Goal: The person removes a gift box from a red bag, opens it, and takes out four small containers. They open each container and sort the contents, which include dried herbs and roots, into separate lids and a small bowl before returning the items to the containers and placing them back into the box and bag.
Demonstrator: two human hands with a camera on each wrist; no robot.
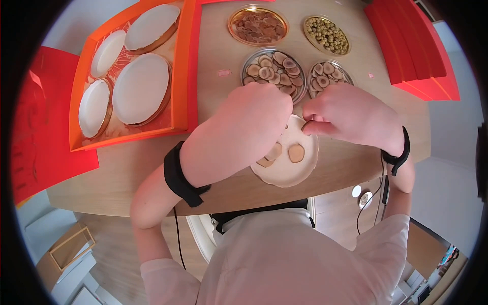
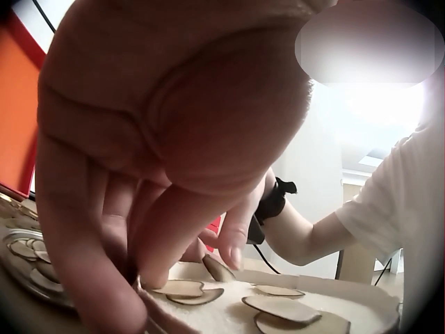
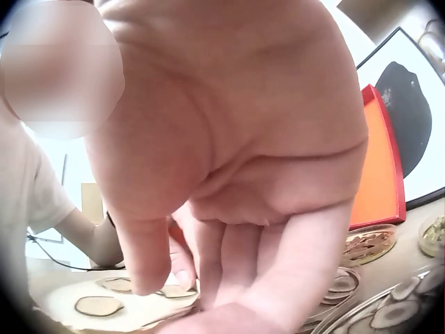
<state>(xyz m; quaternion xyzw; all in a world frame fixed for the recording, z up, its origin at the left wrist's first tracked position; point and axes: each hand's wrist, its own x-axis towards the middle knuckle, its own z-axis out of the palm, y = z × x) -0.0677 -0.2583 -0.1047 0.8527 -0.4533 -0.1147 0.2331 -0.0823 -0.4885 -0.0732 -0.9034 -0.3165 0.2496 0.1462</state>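
Observation:
A shallow round cream-coloured disc (image 1: 304, 170) with a thin, slightly wavy rim lies near the table's front edge. Several thin pale slices with dark edges rest on it, one of them a rounded slice (image 1: 296, 153) on its right half. My left hand (image 1: 244, 129) is at the disc's far left edge; in the left wrist view its thumb and forefinger pinch the rim, beside a slice (image 2: 184, 291). Across from it, my right hand (image 1: 356, 114) pinches a dark-edged slice (image 1: 306, 126) over the disc's far right part; the left wrist view shows this slice tilted.
Just beyond my hands stand a larger dish (image 1: 304, 94) and a smaller dish (image 1: 351, 79) of similar slices. Farther back are a dish of reddish-brown flakes (image 1: 258, 28) and one of greenish-yellow buds (image 1: 328, 35). An orange box (image 1: 180, 101) with white-topped round pieces stands left, red boxes (image 1: 422, 61) right.

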